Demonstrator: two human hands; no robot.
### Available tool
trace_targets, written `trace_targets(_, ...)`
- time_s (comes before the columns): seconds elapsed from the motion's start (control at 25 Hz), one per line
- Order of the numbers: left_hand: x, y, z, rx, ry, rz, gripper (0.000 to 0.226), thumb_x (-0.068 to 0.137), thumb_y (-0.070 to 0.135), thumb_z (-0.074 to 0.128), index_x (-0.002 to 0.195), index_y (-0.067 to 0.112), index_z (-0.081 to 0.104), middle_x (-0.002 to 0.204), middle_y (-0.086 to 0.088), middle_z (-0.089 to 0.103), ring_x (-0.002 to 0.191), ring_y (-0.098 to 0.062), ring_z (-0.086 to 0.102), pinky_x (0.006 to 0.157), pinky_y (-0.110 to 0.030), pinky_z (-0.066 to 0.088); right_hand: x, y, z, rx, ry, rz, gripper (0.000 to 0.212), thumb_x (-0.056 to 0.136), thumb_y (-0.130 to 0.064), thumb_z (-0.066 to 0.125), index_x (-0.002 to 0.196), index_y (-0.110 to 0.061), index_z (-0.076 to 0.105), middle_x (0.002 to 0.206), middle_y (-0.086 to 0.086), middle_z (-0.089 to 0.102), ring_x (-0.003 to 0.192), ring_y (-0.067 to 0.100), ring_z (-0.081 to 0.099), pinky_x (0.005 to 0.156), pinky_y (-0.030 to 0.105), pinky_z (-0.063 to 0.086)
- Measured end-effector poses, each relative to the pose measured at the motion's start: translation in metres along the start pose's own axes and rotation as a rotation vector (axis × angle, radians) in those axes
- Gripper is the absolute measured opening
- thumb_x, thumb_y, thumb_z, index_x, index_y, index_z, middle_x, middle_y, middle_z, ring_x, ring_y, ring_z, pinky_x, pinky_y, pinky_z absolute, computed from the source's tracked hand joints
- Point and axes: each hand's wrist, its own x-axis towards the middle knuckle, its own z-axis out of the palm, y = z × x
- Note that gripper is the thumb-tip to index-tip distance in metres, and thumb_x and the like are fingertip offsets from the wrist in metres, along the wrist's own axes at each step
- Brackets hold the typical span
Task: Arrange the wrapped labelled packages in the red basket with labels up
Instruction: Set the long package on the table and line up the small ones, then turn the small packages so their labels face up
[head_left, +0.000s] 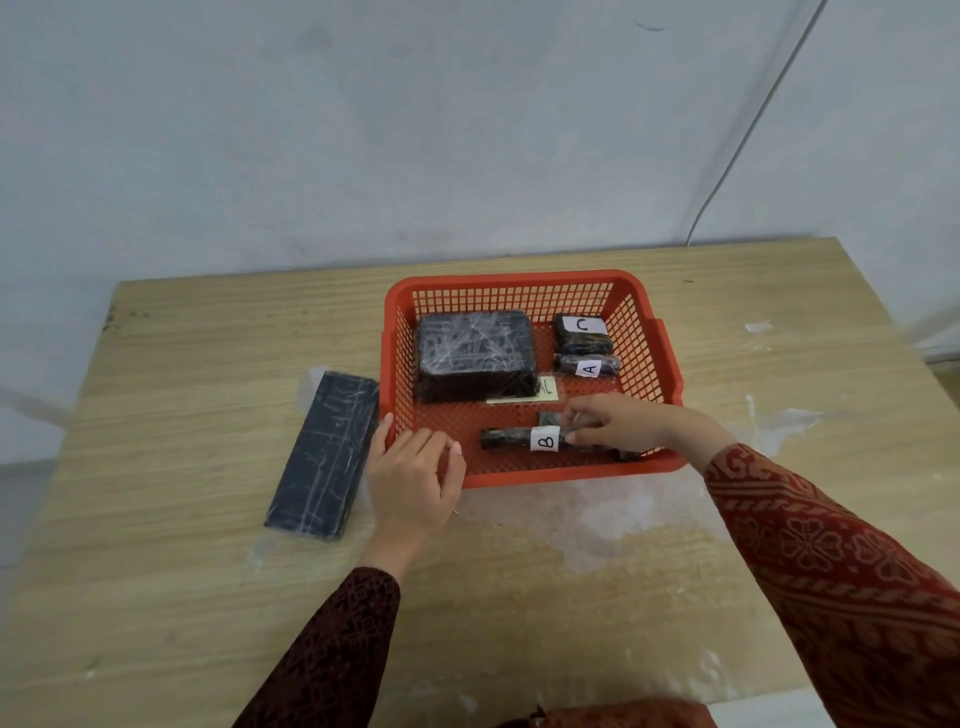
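A red basket stands on a wooden worktop, a little right of the middle. Inside it, at the far left, lies a large wrapped block with no label showing on top; a yellowish paper slip sticks out from under its near right corner. At the far right of the basket sits a small package marked C, label up, and just nearer than it a thin package marked A, also label up. Along the near side lies a long thin package marked B, its white label facing up. The right hand reaches over the basket's near right rim and rests on the right end of that package, fingers curled and pinched on it just right of the label, so the package stretches out to the left from the fingertips. The left hand is at the basket's near left corner, fingers loosely bent against the rim, holding no package. On the worktop left of the basket, just beside the left hand, lies a long dark wrapped package with no label showing.
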Motion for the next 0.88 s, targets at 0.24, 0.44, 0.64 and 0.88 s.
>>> trace_targets(0.24,0.000,0.000,0.001,-0.002,0.003,0.000,0.030,0.091,0.028,0.046,0.073,0.017,0.067,0.068,0.006,0.067,0.066,-0.015,0.062,0.108,-0.041,0.036,0.005,-0.001,0.014,-0.366,0.015,-0.039,0.025,0.090,-0.024,0.059,0.113,-0.019,0.067,0.108,0.001,0.069,0.091,0.017,0.062,0.081,0.032,0.052)
trace_targets(0.44,0.000,-0.001,0.001,-0.001,0.007,0.001,0.030,0.091,0.027,0.046,0.074,0.016,0.068,0.069,0.005,0.068,0.066,-0.016,0.063,0.107,-0.043,0.038,0.010,-0.005,0.020,-0.551,0.066,-0.086,0.034,0.089,-0.024,0.060,0.122,-0.019,0.063,0.118,0.005,0.064,0.106,0.024,0.059,0.085,0.036,0.050)
trace_targets(0.64,0.001,0.000,0.001,0.002,0.006,0.000,0.029,0.091,0.027,0.047,0.073,0.017,0.067,0.068,0.005,0.067,0.065,-0.015,0.062,0.107,-0.043,0.038,0.006,0.001,0.018,-0.493,0.219,-0.055,0.032,0.089,-0.030,0.060,0.120,-0.022,0.059,0.113,0.002,0.063,0.101,0.023,0.061,0.082,0.037,0.052)
trace_targets(0.88,0.000,-0.001,0.001,0.006,0.001,0.009,0.033,0.092,0.028,0.044,0.074,0.016,0.068,0.069,0.005,0.068,0.066,-0.015,0.063,0.108,-0.042,0.037,0.005,0.015,0.008,-0.538,0.401,0.000,0.045,0.080,-0.035,0.071,0.116,-0.016,0.051,0.112,0.003,0.050,0.102,0.021,0.051,0.070,0.031,0.046)
